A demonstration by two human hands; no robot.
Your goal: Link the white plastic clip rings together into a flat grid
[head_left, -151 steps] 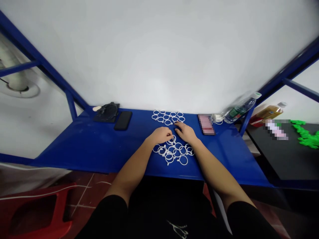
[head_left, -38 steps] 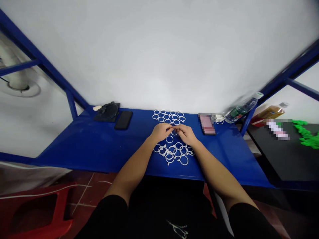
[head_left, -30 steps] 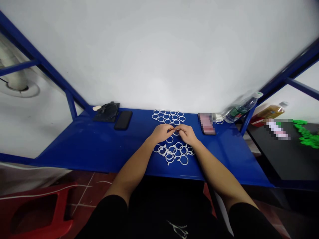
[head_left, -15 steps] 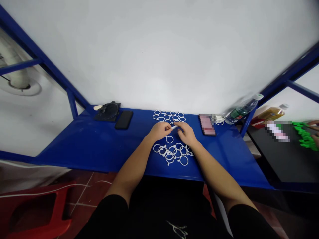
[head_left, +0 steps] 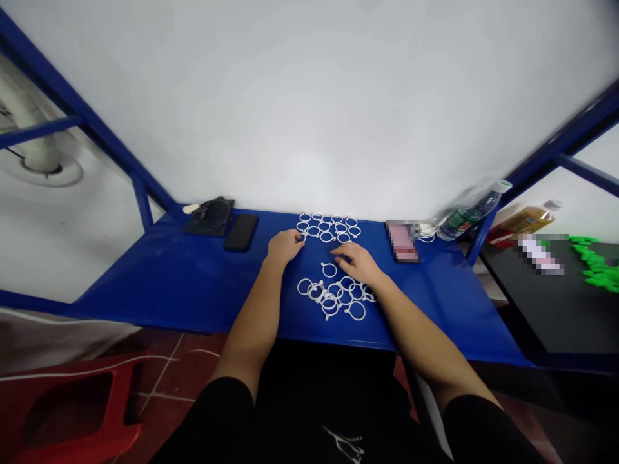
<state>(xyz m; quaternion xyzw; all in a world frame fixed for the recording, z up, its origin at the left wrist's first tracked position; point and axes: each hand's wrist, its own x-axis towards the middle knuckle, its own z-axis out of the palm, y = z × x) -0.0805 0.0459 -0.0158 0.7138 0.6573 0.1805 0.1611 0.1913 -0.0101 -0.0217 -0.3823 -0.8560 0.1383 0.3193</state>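
Observation:
My left hand is at the left edge of a far group of white rings, thumb and fingers pinched on a white ring that is partly hidden by the fingertips. These rings lie in rough rows by the wall, each with a small tab. My right hand hovers just in front of that group, fingers loosely bent and apart, holding nothing. Below its fingertips, a single white ring rests on the blue table. Nearer to me, several overlapping white rings form a loose pile.
On the blue table are a black phone and a crumpled black bag at left. A pink-screened phone, white cable and water bottle stand right. Green pieces lie on a black table beyond.
My hands have come apart. The left has moved left with the white ring to the far group's edge; the right stays nearly in place, its fingers now off the ring.

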